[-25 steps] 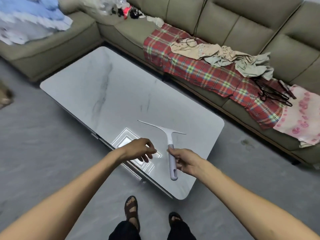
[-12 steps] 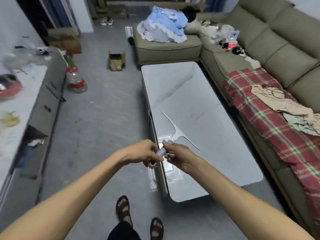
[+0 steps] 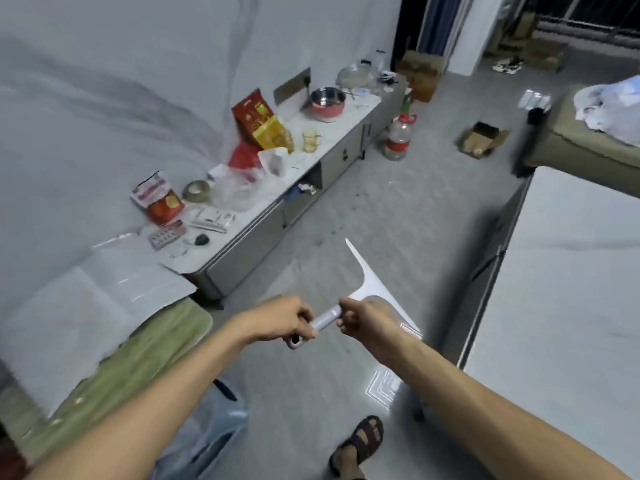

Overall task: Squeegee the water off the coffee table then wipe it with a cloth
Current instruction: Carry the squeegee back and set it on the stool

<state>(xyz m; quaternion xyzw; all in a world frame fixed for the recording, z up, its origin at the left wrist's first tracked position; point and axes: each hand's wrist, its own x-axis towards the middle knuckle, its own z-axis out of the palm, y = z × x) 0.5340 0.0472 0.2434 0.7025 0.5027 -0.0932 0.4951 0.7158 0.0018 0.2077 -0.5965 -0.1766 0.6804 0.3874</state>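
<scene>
The left hand [image 3: 282,320] is curled round the butt end of the lilac handle [image 3: 325,321], and the right hand [image 3: 369,322] holds the same handle nearer the neck, so both hands grip the squeegee [image 3: 372,285]. Its white blade [image 3: 356,256] points up and away at the centre of the frame, over the bare floor [image 3: 381,209]. It is well clear of the coffee table [image 3: 571,289], which runs along the right edge. The view faces the cluttered low cabinet [image 3: 263,220] at left, not the table. Two hands share a short handle that may be wet, so a change of grip could let the tool slip. A blind swing back to the right could knock the blade on the table's edge.
</scene>
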